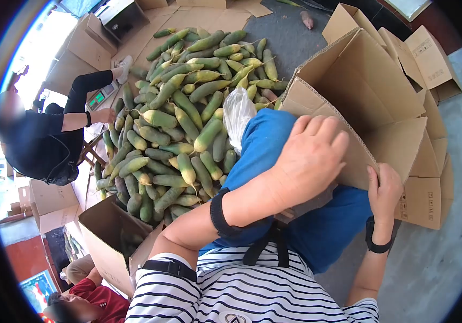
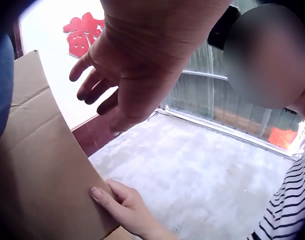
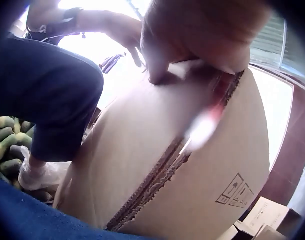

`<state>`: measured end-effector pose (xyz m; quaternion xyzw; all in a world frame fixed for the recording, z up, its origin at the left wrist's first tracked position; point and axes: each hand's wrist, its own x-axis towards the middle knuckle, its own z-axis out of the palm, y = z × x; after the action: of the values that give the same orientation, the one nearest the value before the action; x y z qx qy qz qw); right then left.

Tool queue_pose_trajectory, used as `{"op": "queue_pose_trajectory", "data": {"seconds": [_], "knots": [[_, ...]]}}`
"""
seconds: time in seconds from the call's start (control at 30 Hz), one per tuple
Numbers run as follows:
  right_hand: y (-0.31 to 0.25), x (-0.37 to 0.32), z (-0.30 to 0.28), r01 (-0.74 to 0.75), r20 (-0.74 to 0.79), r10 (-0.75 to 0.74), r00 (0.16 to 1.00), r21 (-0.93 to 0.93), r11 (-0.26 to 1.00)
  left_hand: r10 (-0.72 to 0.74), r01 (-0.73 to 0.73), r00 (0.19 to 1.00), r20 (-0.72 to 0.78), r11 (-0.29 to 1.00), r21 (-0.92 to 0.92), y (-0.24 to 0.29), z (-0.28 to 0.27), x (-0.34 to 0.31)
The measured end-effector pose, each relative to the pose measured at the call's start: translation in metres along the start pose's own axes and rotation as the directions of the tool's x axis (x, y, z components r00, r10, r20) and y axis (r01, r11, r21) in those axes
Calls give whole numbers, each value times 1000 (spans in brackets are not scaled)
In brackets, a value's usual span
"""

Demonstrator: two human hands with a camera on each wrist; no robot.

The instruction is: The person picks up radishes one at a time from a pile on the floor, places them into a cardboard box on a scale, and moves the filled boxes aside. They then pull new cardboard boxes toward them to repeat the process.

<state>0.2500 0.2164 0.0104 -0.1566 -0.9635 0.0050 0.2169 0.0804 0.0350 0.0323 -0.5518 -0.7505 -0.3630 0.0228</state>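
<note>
Striped shirt [image 1: 231,301]: nearest the camera, at the bottom of the head view, above blue trousers [image 1: 328,226].
Left hand [image 1: 311,156]: open, its fingers loosely bent and a little apart, with nothing in hold; it hovers over the near side of the open carton.
Right hand [image 1: 386,189]: closed on the open carton's edge, thumb on one face of the cardboard.
Open carton [image 1: 376,75]: tilted by the person's knees, mouth up, with printed marks on an outer face in the right wrist view.
Green radishes [image 1: 182,118]: a large heap on the floor, partly by the cardboard sheets [image 1: 134,40] near the floor's far edge.
Plastic bag [image 1: 239,116]: crumpled, between the heap and the trousers.
Other cartons [image 1: 422,199]: beyond the open one, on the right.
Second person [image 1: 37,140]: in dark clothes, left of the heap, one arm reaching toward it.
</note>
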Motion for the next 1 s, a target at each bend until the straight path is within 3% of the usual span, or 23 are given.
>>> {"op": "queue_pose_trajectory", "data": {"seconds": [0.2,0.27,0.37,0.53,0.73,1.0], "knots": [[0,3,-1,-53,25,53,998,12,999,-68,68,995,-72,998,-4,-25,29,-24],[-2,4,-1,-43,19,43,999,11,999,19,-21,997,-80,1000,-16,-27,31,-26],[-5,5,-7,-61,57,60,997,5,998,26,-30,995,-93,999,-39,-29,34,-27],[-24,8,-19,21,-123,-20,992,8,1000,44,-45,994,-98,999,-12,-30,39,-25],[-68,7,-10,256,-208,-186,960,390,884,45,-42,994,-99,999,35,-28,45,-23],[-109,3,30,155,-165,-70,984,588,794,76,-73,993,-94,997,31,-36,48,-25]]}}
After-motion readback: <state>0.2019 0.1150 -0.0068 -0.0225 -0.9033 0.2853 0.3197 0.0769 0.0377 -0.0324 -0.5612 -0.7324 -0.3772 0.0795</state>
